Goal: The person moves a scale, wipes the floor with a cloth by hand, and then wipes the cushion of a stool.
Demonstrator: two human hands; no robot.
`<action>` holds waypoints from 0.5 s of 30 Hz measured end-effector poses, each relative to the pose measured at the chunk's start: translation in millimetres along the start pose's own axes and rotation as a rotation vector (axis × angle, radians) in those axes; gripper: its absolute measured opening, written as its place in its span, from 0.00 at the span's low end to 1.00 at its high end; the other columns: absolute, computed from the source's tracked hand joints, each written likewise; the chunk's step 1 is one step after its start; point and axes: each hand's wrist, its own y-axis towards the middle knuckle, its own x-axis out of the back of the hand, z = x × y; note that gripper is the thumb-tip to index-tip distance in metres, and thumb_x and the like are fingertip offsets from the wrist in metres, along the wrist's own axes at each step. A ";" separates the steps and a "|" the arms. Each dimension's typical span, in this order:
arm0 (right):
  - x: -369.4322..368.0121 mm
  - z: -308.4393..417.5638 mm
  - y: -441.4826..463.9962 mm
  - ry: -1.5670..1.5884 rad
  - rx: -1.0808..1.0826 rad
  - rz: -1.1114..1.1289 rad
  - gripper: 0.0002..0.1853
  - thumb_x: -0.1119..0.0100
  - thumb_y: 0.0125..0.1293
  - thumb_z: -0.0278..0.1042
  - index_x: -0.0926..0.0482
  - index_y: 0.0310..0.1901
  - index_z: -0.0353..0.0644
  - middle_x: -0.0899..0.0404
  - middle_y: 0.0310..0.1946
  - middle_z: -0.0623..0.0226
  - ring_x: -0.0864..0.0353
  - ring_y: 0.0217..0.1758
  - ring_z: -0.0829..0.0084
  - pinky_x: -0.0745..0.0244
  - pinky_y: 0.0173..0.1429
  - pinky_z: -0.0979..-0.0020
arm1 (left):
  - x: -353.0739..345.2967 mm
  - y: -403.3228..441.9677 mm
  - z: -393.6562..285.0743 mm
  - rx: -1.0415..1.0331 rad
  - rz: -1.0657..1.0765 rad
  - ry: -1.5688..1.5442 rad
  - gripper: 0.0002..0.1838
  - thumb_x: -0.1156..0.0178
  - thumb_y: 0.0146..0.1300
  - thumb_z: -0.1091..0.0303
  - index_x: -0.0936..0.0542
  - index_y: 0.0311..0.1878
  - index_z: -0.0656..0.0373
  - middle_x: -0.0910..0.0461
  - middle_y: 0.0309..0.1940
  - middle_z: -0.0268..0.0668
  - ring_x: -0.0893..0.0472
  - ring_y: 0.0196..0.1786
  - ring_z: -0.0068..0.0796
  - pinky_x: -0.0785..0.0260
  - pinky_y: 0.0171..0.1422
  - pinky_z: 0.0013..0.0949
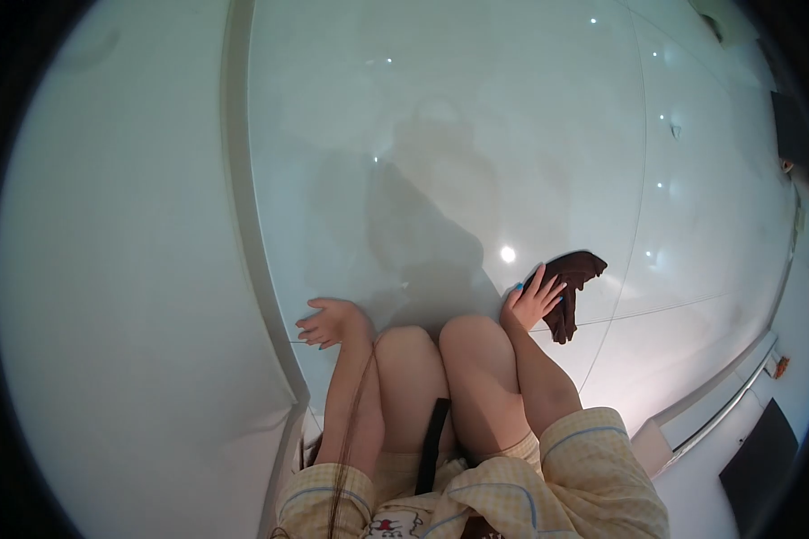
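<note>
My right hand (533, 304) lies over a dark brown cloth (577, 269) on the pale tiled floor (440, 207). Its fingers are stretched out and spread across the cloth's near-left part, and the folded edges of the cloth stick out to the right and below. My left hand (326, 323) is spread open with nothing in it, beside my left knee and close to the baseboard (247, 180). My bare knees (440, 350) are bent between the two arms, and a black strap (433, 440) hangs in front of them.
A white wall (135, 251) rises along the left. Grout lines and light reflections cross the shiny floor. On the right are a metal rail (724, 395), a dark panel (760, 454) and other dark items at the edge. A small pale scrap (676, 132) lies at upper right.
</note>
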 end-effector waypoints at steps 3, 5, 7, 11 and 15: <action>-0.7 -1.7 0.8 0.004 -0.001 0.003 0.37 0.57 0.49 0.40 0.47 0.66 0.53 0.54 0.66 0.47 0.65 0.70 0.43 0.68 0.68 0.45 | -10.9 4.5 10.1 -0.017 -0.100 0.048 0.29 0.59 0.62 0.46 0.40 0.59 0.57 0.43 0.60 0.51 0.41 0.62 0.48 0.49 0.62 0.50; -2.4 -4.8 -0.2 0.000 0.007 0.013 0.37 0.57 0.49 0.40 0.47 0.66 0.53 0.54 0.66 0.47 0.66 0.70 0.43 0.69 0.68 0.45 | -11.1 5.0 14.6 -0.021 -0.121 0.059 0.29 0.58 0.62 0.46 0.40 0.59 0.57 0.42 0.60 0.51 0.40 0.61 0.47 0.48 0.61 0.50; -2.0 -4.4 1.6 0.000 -0.002 0.031 0.37 0.57 0.49 0.41 0.47 0.66 0.52 0.55 0.66 0.45 0.66 0.70 0.43 0.70 0.68 0.45 | -11.6 3.8 12.7 -0.025 -0.140 0.067 0.29 0.58 0.62 0.46 0.39 0.59 0.57 0.41 0.59 0.51 0.39 0.60 0.47 0.47 0.60 0.49; -1.4 -5.5 1.4 -0.003 -0.019 0.065 0.37 0.58 0.49 0.41 0.47 0.66 0.51 0.55 0.65 0.45 0.66 0.70 0.43 0.70 0.69 0.45 | -18.4 6.3 14.9 -0.058 -0.167 0.080 0.28 0.57 0.62 0.47 0.38 0.58 0.57 0.39 0.58 0.50 0.37 0.58 0.46 0.44 0.58 0.48; -1.3 -6.4 2.0 0.008 -0.008 0.084 0.37 0.58 0.49 0.41 0.48 0.66 0.50 0.55 0.65 0.43 0.67 0.70 0.42 0.71 0.69 0.45 | -25.9 9.9 23.1 -0.079 -0.181 0.096 0.28 0.57 0.62 0.47 0.36 0.58 0.57 0.38 0.57 0.50 0.35 0.56 0.46 0.42 0.55 0.47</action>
